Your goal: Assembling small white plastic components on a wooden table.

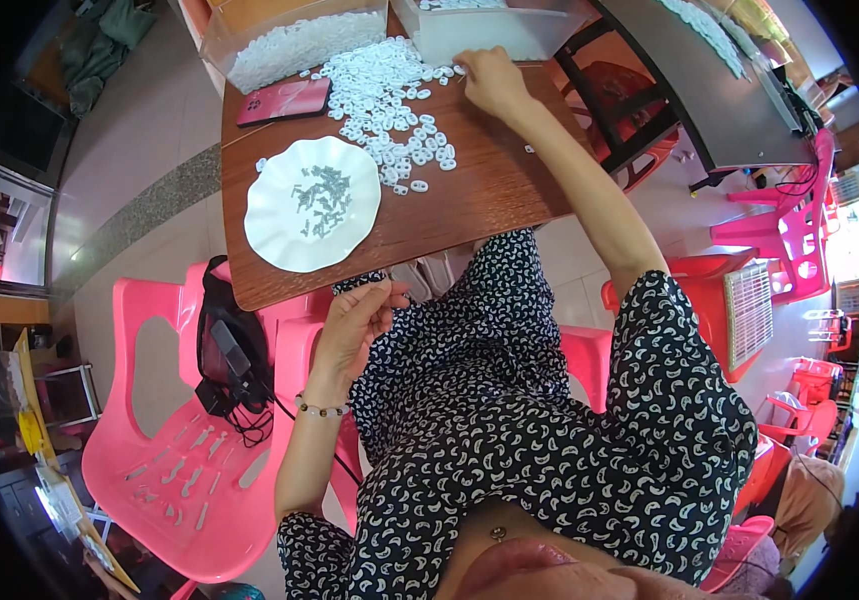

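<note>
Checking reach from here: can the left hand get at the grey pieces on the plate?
Probably yes: the left hand is near the white plate, and nothing visible covers the grey pieces.

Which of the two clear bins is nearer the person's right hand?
The right bin: the right hand is close in front; the left bin sits farther away.

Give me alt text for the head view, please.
A person's right hand is at the edge of small white two-holed pieces heaped on a brown wooden table; their curled left hand is off its near edge, close to a white scalloped plate holding small grey pieces.
</note>
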{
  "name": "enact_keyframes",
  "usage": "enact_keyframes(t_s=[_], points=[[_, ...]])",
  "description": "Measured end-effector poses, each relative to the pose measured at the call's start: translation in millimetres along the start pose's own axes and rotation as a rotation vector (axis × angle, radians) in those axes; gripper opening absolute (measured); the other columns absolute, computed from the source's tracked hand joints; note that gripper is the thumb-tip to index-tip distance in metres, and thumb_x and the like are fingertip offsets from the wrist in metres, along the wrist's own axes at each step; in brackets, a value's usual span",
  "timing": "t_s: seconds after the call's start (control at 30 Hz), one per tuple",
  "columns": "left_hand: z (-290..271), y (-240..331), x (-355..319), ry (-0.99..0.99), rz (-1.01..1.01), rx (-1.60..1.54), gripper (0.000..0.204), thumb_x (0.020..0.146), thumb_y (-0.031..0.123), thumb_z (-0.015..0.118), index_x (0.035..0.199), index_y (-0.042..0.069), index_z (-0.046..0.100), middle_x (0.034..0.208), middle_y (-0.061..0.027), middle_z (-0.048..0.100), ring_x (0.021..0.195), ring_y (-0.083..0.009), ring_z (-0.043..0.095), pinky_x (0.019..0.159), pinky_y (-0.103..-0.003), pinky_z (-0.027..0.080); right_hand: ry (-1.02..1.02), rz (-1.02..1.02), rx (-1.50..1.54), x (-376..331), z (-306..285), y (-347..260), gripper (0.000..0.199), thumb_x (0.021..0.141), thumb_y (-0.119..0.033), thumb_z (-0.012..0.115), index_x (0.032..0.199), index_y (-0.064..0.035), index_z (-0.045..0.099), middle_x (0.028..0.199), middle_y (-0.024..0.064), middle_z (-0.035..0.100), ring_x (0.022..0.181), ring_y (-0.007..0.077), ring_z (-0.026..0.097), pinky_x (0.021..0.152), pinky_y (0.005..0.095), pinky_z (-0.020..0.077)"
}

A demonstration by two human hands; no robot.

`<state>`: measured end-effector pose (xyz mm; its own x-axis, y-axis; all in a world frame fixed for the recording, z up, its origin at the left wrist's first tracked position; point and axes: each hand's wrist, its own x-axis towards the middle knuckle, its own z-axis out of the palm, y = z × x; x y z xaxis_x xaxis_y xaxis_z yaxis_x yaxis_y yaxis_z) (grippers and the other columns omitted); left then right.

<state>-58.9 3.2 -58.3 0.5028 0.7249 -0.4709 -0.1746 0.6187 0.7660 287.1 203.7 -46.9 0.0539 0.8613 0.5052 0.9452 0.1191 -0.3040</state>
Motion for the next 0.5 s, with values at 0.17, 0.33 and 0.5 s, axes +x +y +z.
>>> enact_keyframes(t_s=[0.17,0.33,0.5], points=[[0,-4,-1,-0.015,-0.011,-0.010,0.027,0.096,0.024,0.057,0.103,0.001,0.069,0.081,-0.0007,0.068,0.062,-0.0012,0.051,0.058,-0.017,0.043,-0.174,0.006,-0.277,-13,22,3,0.029,0.078,-0.009,0.058,0.106,-0.0048,0.065,0.112,0.0181,0.061,0.110,0.0393,0.049,0.092,0.0471,0.0439],[0,-2,-5,0.013,-0.026,-0.020,0.027,0.096,0.023,0.057,0.103,0.000,0.068,0.081,-0.0006,0.068,0.062,-0.0011,0.051,0.058,-0.016,0.042,-0.142,0.025,-0.356,-14,43,1,0.030,0.078,-0.010,0.059,0.107,-0.0035,0.062,0.114,0.0184,0.058,0.110,0.0390,0.047,0.091,0.0483,0.0423],[2,-2,-3,0.014,-0.029,-0.020,0.027,0.096,0.023,0.057,0.103,0.000,0.068,0.082,-0.0006,0.068,0.062,-0.0013,0.051,0.058,-0.017,0.042,-0.079,-0.153,-0.249,-20,50,-4,0.031,0.076,-0.011,0.059,0.107,-0.0070,0.063,0.113,0.0150,0.057,0.109,0.0369,0.046,0.088,0.0483,0.0412]])
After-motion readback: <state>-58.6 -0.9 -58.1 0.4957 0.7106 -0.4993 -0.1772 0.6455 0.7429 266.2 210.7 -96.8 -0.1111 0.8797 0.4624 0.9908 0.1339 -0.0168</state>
